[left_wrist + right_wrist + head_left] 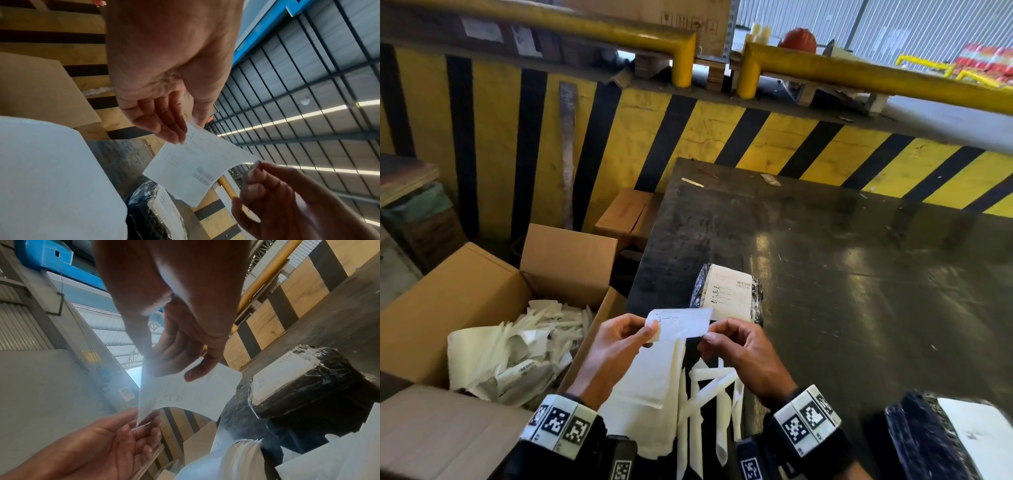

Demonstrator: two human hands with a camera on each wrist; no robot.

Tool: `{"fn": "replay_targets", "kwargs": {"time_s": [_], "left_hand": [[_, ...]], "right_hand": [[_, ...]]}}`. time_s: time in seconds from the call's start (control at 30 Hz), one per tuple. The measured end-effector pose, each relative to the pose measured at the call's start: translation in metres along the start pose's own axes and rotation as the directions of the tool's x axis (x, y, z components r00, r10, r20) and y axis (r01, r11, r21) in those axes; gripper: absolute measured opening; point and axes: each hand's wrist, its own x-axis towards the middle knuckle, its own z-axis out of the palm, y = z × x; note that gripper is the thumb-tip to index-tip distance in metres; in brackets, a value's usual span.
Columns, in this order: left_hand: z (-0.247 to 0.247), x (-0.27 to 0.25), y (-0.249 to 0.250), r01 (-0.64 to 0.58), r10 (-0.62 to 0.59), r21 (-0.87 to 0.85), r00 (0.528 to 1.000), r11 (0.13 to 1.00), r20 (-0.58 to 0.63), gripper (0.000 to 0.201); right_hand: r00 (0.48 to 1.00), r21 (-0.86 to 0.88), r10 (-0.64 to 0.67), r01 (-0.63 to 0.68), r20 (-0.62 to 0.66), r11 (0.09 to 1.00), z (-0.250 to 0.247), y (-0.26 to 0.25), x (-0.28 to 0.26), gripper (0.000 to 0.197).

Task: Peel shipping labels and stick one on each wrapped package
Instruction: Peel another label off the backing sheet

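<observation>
Two hands hold one shipping label [681,323] taut above the near edge of the dark table [859,274], just short of the wrapped package [726,291]: left hand [616,346] pinching its left end, right hand [739,346] its right.

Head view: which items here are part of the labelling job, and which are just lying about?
Part of the job:
- shipping label, pinched by left hand and right hand
- labelled wrapped package on the table
- second wrapped package
- backing strips

Lying about:
- open box of paper waste
- small closed carton
- scraps at the table's far edge
</observation>
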Motion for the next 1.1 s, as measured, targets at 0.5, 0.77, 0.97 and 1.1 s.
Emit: {"fn": "replay_targets", "kwargs": {"time_s": [0.5,0.77,0.97,1.1], "left_hand": [[0.051,-0.01,0.027,-0.465,0.458,0.171,0.885,0.869,0.083,0.01],[0.039,0.014,0.018,-0.187,0.186,0.056,0.982,0.981,0.015,0.019],[0.014,0.043,-0.003,-0.094,0.1,0.085,0.993,0.992,-0.061,0.023],[-0.006,0.058,-0.016,-0.027,0.049,0.109,0.979,0.994,-0.197,0.023]], "right_hand": [[0.99,-0.105,-0.127,0.12,-0.06,0.987,-0.005,-0.003,-0.01,0.008],[0.973,-0.073,0.008,-0.026,-0.229,0.997,-0.058,0.001,-0.029,0.014],[0.958,0.053,0.028,-0.013,-0.286,0.999,-0.097,-0.007,-0.042,0.009],[0.91,0.207,-0.009,0.104,-0.414,0.973,-0.119,-0.009,-0.044,0.005]]}}
